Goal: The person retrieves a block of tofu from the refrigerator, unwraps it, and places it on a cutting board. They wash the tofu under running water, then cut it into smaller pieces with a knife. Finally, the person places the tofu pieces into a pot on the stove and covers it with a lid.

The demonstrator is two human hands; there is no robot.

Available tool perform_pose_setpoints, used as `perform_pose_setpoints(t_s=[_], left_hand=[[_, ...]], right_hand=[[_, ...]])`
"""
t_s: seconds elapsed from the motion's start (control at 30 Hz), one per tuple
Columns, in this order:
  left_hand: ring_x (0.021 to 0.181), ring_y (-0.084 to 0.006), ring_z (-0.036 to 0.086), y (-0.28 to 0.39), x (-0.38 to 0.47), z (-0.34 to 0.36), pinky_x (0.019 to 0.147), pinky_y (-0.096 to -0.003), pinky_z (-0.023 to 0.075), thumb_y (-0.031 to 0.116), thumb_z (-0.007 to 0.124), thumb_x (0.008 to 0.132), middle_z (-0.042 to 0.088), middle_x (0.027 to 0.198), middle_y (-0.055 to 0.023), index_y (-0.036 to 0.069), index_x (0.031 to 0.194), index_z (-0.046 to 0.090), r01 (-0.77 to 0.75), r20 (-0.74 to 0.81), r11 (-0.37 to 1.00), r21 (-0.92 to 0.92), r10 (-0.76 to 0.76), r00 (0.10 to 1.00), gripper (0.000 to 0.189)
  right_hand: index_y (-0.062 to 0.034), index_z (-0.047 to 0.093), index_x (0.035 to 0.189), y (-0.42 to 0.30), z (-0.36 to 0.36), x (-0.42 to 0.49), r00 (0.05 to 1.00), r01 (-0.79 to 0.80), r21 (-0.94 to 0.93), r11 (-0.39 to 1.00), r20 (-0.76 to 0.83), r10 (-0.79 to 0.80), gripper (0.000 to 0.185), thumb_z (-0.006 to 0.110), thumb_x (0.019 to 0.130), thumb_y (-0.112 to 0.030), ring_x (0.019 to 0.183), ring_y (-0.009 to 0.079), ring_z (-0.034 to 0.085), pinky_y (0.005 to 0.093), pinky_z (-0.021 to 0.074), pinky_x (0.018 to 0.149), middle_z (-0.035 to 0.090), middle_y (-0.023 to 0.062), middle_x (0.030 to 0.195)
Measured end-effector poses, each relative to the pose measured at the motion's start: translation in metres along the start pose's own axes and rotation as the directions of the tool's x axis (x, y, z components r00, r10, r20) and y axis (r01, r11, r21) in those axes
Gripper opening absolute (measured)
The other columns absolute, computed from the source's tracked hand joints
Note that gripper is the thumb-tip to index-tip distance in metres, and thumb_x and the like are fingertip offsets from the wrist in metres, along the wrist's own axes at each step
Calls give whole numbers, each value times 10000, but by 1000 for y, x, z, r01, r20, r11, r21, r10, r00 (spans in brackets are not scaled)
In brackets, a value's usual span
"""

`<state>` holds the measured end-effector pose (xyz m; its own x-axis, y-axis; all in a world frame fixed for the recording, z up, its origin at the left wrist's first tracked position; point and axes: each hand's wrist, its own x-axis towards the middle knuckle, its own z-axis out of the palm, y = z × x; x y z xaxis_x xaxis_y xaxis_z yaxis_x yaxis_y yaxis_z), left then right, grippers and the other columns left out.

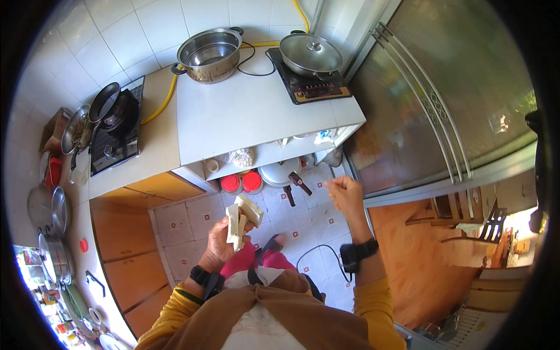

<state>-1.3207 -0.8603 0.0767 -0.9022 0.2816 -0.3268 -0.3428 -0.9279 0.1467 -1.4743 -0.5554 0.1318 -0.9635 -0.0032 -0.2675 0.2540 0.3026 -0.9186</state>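
My left hand [217, 246] holds several pale, off-white blocky pieces [238, 223] in front of my body. They look like pale folded or cut slabs; their material cannot be made out. Away to the right, my right hand [346, 195] is raised near the sliding glass door, its fingers curled together with nothing visible in them. Both wrists wear black straps with devices. Below the hands lies the tiled floor [295, 234], where my feet show.
Along the wall runs a white counter [245, 109] with a steel pot [210, 59] and a lidded pan [310, 57] on an induction cooker [315, 89]. A gas stove [118, 135] stands left. Under the counter, a pressure cooker [280, 173] sits beside red-lidded jars [240, 181]. A frosted-glass door [437, 87] borders the right.
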Motion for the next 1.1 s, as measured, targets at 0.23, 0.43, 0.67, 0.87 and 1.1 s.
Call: perform_pose_setpoints(t_s=[0.23, 0.43, 0.67, 0.87, 1.1], left_hand=[[942, -247, 539, 42, 77, -2, 653, -317, 522, 296, 624, 889, 568, 1092, -119, 59, 1240, 561, -160, -65, 987, -8, 159, 985, 428], [987, -264, 630, 90, 143, -11, 696, -376, 547, 353, 674, 849, 625, 1083, -106, 86, 1222, 584, -147, -45, 989, -7, 146, 988, 468], [988, -260, 587, 113, 166, -4, 688, -365, 527, 361, 687, 830, 601, 1078, -120, 94, 1213, 581, -198, -127, 980, 11, 198, 972, 479], [956, -247, 548, 99, 178, 7, 688, -343, 515, 343, 647, 862, 582, 1056, -113, 97, 1221, 564, -316, -175, 947, -51, 303, 937, 443], [938, -239, 537, 87, 199, 13, 705, -364, 524, 330, 637, 877, 573, 1040, -114, 82, 1225, 552, -366, -178, 927, -86, 347, 921, 436]], right_hand=[[-11, 582, 598, -64, 20, 201, 963, 211, -230, 950, -115, -242, 626, 625, 891, -562, 510, 138, 484, 320, 405, 536, 494, 29, 505], [-18, 605, 1055, -111, 25, 356, 897, 270, -549, 791, -155, -414, 612, 674, 825, -581, 702, 245, 608, 386, 482, 706, 617, 93, 699], [-14, 471, 1341, -145, 42, 482, 876, 204, -765, 611, -137, -463, 785, 641, 826, -580, 1142, 412, 583, 467, 457, 957, 620, 254, 1204], [-53, 501, 1326, -160, 58, 528, 917, 181, -855, 486, -32, -398, 742, 614, 837, -600, 1152, 434, 567, 487, 452, 955, 611, 258, 1227], [-80, 637, 1080, -149, 58, 548, 829, 334, -870, 363, 88, -552, 408, 585, 888, -436, 945, 423, 634, 495, 497, 798, 686, 197, 987]])
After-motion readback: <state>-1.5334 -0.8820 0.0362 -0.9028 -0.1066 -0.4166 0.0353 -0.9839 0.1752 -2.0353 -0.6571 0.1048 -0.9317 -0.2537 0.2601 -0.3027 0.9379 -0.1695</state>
